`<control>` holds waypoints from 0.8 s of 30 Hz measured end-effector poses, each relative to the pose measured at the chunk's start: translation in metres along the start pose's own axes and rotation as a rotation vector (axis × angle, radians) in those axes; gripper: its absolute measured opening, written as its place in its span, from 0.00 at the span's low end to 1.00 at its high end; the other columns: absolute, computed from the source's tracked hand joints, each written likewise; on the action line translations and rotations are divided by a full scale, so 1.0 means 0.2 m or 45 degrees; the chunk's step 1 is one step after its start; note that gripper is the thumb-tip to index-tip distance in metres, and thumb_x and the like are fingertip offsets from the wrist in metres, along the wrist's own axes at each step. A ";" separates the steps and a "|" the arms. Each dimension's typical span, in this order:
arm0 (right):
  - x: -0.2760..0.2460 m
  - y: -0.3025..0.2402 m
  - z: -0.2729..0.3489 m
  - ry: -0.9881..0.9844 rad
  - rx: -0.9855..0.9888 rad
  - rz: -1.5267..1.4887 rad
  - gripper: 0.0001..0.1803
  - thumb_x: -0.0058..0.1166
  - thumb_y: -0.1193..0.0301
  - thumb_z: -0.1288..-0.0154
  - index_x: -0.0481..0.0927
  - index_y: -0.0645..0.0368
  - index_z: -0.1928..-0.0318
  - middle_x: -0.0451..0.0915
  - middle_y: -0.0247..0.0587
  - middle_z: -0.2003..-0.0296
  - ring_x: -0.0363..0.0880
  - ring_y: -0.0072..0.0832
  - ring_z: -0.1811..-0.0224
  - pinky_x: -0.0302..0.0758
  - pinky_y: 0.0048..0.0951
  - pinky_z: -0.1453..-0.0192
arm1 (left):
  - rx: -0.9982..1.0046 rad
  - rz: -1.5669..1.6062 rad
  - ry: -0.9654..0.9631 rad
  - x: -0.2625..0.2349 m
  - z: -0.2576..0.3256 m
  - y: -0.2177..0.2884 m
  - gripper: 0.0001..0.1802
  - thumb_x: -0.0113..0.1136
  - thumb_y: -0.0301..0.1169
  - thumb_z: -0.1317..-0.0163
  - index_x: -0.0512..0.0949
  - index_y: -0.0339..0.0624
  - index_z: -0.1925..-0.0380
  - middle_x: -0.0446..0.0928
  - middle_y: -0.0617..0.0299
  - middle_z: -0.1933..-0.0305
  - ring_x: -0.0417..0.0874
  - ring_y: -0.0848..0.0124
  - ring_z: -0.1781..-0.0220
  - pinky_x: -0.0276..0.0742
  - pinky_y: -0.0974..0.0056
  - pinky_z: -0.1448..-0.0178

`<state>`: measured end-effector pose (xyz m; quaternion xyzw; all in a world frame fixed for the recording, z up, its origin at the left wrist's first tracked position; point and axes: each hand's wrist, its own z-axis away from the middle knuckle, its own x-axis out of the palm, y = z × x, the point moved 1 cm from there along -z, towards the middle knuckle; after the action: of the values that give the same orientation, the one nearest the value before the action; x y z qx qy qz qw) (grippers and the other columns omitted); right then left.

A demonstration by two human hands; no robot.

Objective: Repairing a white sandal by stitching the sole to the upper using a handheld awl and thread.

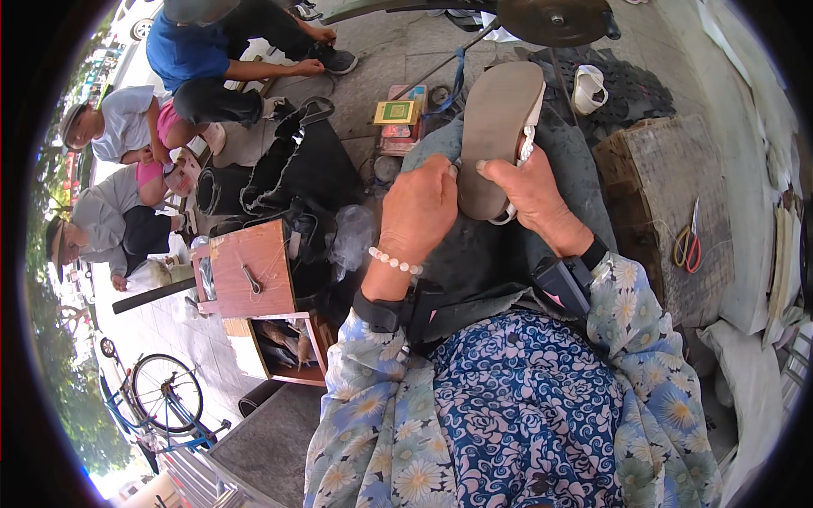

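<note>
Both hands, left hand and right hand, I'm clamping fingers on the sandal, sole-up, its long axis pointing away from me.

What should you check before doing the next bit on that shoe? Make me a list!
1. Left hand on the sandal: ok, fingers at its edge.
2. Right hand has a grip on the sandal: ok.
3. Sole faces up: ok.
4. White strap in reach: ok, beside the right fingers.
5. Scissors close by: ok, on the wooden block.
6. Needle or thread in hand: cannot tell.
</note>
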<state>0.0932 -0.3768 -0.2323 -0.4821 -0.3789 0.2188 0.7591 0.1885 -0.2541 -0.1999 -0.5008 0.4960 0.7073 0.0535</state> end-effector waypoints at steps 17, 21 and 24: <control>-0.03 0.02 -0.01 0.034 -0.056 0.271 0.18 0.52 0.80 0.49 0.75 0.64 0.54 0.77 0.33 0.64 0.74 0.20 0.63 0.72 0.24 0.59 | 0.207 -0.318 -0.143 0.00 -0.02 0.03 0.08 0.50 0.32 0.42 0.72 0.39 0.73 0.75 0.43 0.78 0.78 0.44 0.72 0.73 0.45 0.68; -0.04 0.03 -0.01 0.062 -0.004 0.181 0.18 0.52 0.80 0.50 0.75 0.63 0.55 0.77 0.32 0.64 0.74 0.20 0.63 0.71 0.24 0.59 | 0.180 -0.369 -0.135 0.03 0.00 0.04 0.08 0.51 0.32 0.42 0.72 0.37 0.72 0.76 0.42 0.78 0.79 0.44 0.73 0.74 0.46 0.68; -0.05 0.05 -0.02 0.086 -0.010 0.134 0.17 0.52 0.80 0.52 0.75 0.64 0.57 0.78 0.34 0.66 0.75 0.21 0.65 0.72 0.25 0.60 | 0.189 -0.349 -0.113 0.04 0.01 0.05 0.07 0.50 0.30 0.42 0.71 0.37 0.73 0.74 0.42 0.80 0.77 0.43 0.73 0.73 0.45 0.70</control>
<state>0.0901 -0.3823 -0.2464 -0.5114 -0.3279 0.2404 0.7571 0.1769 -0.2605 -0.1996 -0.5268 0.4712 0.6761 0.2081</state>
